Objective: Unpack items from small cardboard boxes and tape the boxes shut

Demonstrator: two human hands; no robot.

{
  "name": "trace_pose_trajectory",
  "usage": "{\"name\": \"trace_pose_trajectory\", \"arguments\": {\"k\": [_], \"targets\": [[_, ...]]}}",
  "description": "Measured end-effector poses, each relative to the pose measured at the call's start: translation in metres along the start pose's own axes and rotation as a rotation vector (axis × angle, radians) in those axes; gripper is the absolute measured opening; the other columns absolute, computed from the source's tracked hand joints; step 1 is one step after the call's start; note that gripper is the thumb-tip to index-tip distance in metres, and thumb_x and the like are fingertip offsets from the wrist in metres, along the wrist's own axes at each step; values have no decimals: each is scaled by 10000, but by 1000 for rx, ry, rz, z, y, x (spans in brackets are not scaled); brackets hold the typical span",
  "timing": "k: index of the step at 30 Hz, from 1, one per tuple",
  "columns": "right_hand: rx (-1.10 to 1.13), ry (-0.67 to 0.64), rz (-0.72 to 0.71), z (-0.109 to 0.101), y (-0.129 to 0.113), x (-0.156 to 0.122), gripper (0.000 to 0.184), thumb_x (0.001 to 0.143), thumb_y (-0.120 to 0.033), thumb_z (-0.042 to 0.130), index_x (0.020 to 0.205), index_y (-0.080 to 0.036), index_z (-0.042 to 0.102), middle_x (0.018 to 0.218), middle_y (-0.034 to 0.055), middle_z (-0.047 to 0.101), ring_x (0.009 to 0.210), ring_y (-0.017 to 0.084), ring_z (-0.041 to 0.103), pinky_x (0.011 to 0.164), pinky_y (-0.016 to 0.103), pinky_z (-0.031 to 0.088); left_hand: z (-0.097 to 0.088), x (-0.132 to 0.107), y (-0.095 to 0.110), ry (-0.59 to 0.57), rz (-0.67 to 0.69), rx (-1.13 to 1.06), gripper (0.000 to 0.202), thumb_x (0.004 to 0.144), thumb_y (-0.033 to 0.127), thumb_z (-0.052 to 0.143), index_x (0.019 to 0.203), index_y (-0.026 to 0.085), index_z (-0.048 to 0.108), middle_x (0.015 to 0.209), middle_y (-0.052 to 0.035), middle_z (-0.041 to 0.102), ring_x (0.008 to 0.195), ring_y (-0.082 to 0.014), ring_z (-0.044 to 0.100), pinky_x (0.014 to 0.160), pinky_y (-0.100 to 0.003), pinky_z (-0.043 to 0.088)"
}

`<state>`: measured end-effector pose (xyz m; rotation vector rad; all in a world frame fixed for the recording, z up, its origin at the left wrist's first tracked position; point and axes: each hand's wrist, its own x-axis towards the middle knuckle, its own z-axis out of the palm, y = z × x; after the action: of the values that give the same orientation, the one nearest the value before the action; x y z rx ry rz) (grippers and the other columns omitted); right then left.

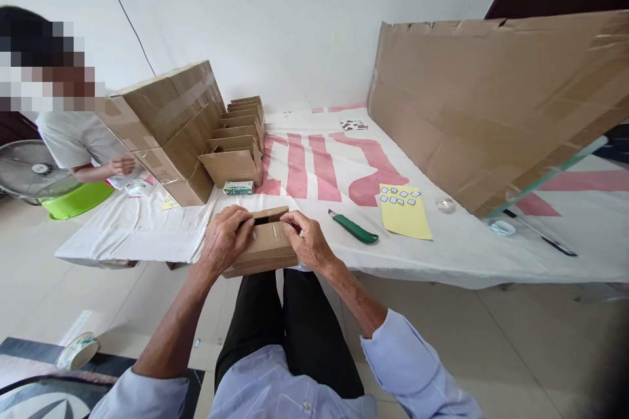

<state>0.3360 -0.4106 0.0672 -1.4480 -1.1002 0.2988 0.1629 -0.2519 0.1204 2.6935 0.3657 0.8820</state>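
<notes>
A small brown cardboard box (265, 245) rests at the near edge of the low white-covered table (442, 255). My left hand (223, 239) grips its left side, fingers curled over the top flap. On the right side my right hand (307, 239) pinches that same flap, which stands partly raised. A green utility knife (354, 228) lies just right of my right hand. Beyond the knife is a yellow sheet (410, 219) carrying several small stickers.
A row of open small boxes (238, 144) stands behind, beside a stack of taped cartons (167, 124). A large cardboard sheet (491, 105) leans at the right. A small green packet (238, 188) lies on the cloth. Another person (78, 137) sits at far left by a green basin (78, 200).
</notes>
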Motion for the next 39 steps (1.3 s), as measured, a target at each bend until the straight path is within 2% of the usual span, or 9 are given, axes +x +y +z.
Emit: {"name": "trace_pose_trajectory", "arguments": {"k": [6, 14, 18, 21, 23, 27, 32, 36, 39], "targets": [[-39, 5, -25, -6, -7, 1, 222, 977, -366, 589, 950, -225, 759, 848, 26, 762, 764, 196, 662, 752, 319, 530, 2, -22, -7, 57, -36, 11, 236, 1089, 314, 560, 968, 233, 746, 1095, -106, 778, 1045, -272, 741, 966, -467, 598], [-92, 33, 6, -9, -15, 5, 225, 974, -381, 616, 868, -232, 746, 852, 46, 780, 726, 202, 655, 724, 333, 531, 11, -25, -15, 101, -61, 43, 130, 1044, 301, 637, 1012, 237, 745, 1178, -108, 769, 1168, -312, 706, 1050, -532, 560], [5, 114, 128, -5, -9, 7, 228, 951, -459, 666, 981, -233, 677, 834, 33, 763, 728, 202, 662, 702, 323, 529, 8, -24, -16, 70, -70, 58, 110, 1024, 289, 662, 1081, 230, 736, 1196, -115, 766, 1181, -323, 702, 1017, -520, 568], [107, 156, 206, -1, -2, 12, 376, 916, -530, 710, 1120, -225, 627, 802, 18, 754, 740, 212, 686, 715, 325, 553, 3, -16, -18, -6, -65, 48, 117, 1017, 287, 671, 1096, 236, 742, 1154, -100, 769, 1118, -305, 723, 981, -488, 588], [122, 160, 214, 3, 2, 16, 414, 899, -551, 721, 1131, -219, 631, 814, 20, 749, 746, 211, 689, 712, 322, 554, 0, -7, -19, -69, -46, 37, 118, 1012, 285, 674, 1083, 235, 754, 1149, -94, 769, 1084, -292, 737, 965, -465, 598], [104, 158, 172, 10, 7, 20, 346, 914, -548, 693, 1025, -221, 680, 867, 29, 732, 724, 184, 639, 704, 308, 539, -1, 21, -19, -192, -8, -20, 124, 993, 303, 708, 1065, 242, 788, 1158, -79, 781, 1034, -271, 762, 910, -414, 609], [114, 201, 155, 18, 14, 19, 332, 914, -543, 682, 990, -220, 709, 857, 36, 732, 693, 174, 581, 661, 297, 509, 12, 55, -11, -297, 70, -91, 106, 951, 232, 721, 979, 242, 823, 1088, -63, 797, 982, -250, 773, 895, -376, 596], [115, 232, 153, 21, 16, 17, 296, 898, -498, 695, 979, -214, 717, 837, 21, 708, 658, 157, 521, 635, 287, 476, 20, 66, -7, -343, 87, -165, 175, 907, 157, 685, 860, 233, 835, 963, -43, 802, 841, -209, 753, 799, -340, 567], [106, 237, 133, 21, 15, 15, 264, 891, -474, 679, 952, -220, 714, 803, 3, 659, 644, 150, 464, 620, 282, 443, 21, 67, -9, -346, 71, -250, 179, 899, 168, 691, 813, 232, 834, 905, -38, 802, 786, -189, 737, 745, -316, 548]]}}
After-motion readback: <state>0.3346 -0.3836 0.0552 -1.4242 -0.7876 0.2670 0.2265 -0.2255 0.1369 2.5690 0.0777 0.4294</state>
